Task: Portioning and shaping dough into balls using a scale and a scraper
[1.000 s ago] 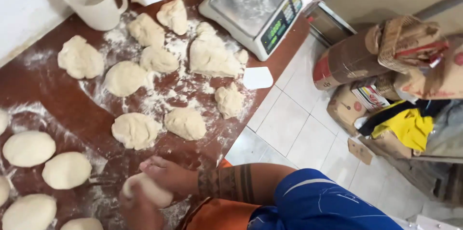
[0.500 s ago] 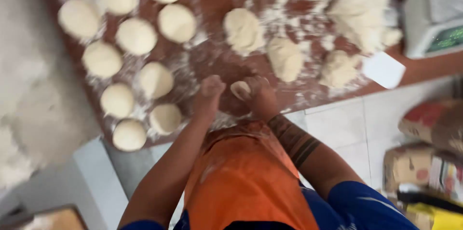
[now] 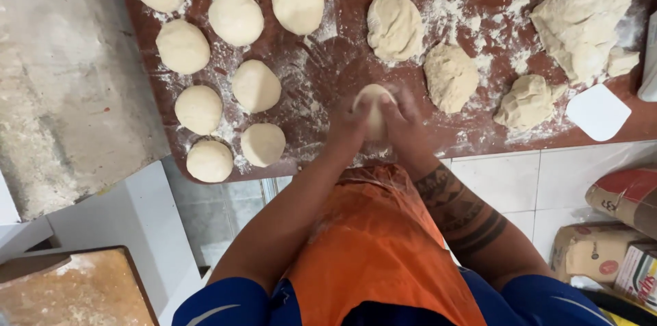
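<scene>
Since half a second ago both hands have closed in; left hand (image 3: 350, 124) and right hand (image 3: 405, 124) cup the dough piece (image 3: 374, 103) between curled fingers near the floured board's (image 3: 328, 66) front edge; neither nearer, no long axis.

Both forearms reach up from the lower part of the frame and converge at centre. The left hand (image 3: 347, 124) and right hand (image 3: 405, 127) face each other, palms inward, fingers curled, cupped close together around what sits between them. Motion blur softens both. The right forearm, lower right of centre, carries dark tattoo bands; the left is bare. Blue sleeves cover both upper arms.
</scene>
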